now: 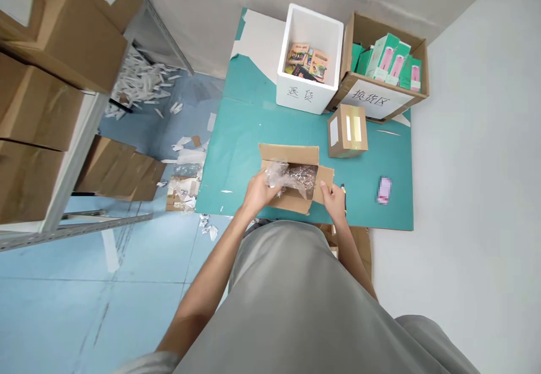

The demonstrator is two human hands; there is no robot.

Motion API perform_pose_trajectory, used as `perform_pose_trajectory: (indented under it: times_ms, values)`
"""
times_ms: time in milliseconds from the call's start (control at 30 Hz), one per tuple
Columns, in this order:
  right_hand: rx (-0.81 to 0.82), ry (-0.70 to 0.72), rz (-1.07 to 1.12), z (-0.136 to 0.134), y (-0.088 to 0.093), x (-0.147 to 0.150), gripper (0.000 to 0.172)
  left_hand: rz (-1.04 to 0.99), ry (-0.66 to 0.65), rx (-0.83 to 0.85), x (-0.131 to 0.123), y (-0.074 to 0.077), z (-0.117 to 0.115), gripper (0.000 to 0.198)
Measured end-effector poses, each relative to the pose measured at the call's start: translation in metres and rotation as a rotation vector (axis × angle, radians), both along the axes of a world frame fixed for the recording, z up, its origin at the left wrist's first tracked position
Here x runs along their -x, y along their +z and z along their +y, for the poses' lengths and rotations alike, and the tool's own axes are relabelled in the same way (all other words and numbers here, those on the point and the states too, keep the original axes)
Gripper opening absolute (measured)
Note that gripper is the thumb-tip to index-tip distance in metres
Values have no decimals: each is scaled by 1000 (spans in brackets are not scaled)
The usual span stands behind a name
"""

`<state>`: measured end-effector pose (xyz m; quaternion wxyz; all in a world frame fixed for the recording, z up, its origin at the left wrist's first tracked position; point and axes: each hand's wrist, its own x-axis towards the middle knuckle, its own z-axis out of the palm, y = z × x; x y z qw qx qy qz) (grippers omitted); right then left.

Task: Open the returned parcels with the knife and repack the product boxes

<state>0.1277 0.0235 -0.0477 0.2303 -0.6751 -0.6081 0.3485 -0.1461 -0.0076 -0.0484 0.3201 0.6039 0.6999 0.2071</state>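
While my left hand (pixel 258 191) grasps a bunch of clear, crinkled plastic film (pixel 281 176) at the near-left part of the opening, my right hand (pixel 333 200) pinches the right flap of an open brown rectangular cardboard carton (pixel 291 201), thumb on top. The carton lies in front of me, close to the near edge of the teal-covered table (pixel 236 120). As far as I can judge, the opening is done: the flaps stand spread outward and the inside is exposed. Unpacking looks only partly done, since some film bunches up over the rim, while shiny, clear wrapping fills much of the cavity; whatever lies beneath it, I cannot make out. Beyond my right hand, a smaller, boxy brown cardboard carton (pixel 337 140) with a pale label and a glossy strip of tape sits closed, so that one seems untouched.

Under my fingers the flap is matte, stiff and flat-edged, against film that is limp, glossy and full of creases. At the back, a smooth, white, straight-walled foam box (pixel 304 101) holds flat printed packs (pixel 319 65), and beside it a rougher brown cardboard box (pixel 412 101) holds upright green-and-white cartons (pixel 384 58) with pink pictures.
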Motion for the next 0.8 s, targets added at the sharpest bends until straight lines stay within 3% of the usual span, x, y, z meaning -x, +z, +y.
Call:
perform_pose_trajectory:
  times_ms: [133,300,367,467,567,633,733,800]
  values:
    - [-1,38,32,-12,19,16,66,84,-228,116,-11,-9,23,40]
    - [-24,41,94,-35,42,40,69,166,-298,305,-29,-15,59,42]
    - [-27,19,108,-43,46,48,69,153,-313,297,-27,-11,60,41]
    - [-35,-41,84,-48,44,57,71,139,-326,235,-16,4,43,38]
    - [-65,-145,40,-47,34,61,77,30,-284,63,9,20,15,26]
    - [-89,-222,14,-44,25,60,83,-93,-206,-79,37,22,-5,21]
    - [-108,-303,-13,-42,15,54,89,-154,34,-199,100,6,-36,24]
    - [-117,-328,11,-42,12,50,89,-83,272,-123,154,-13,-56,28]
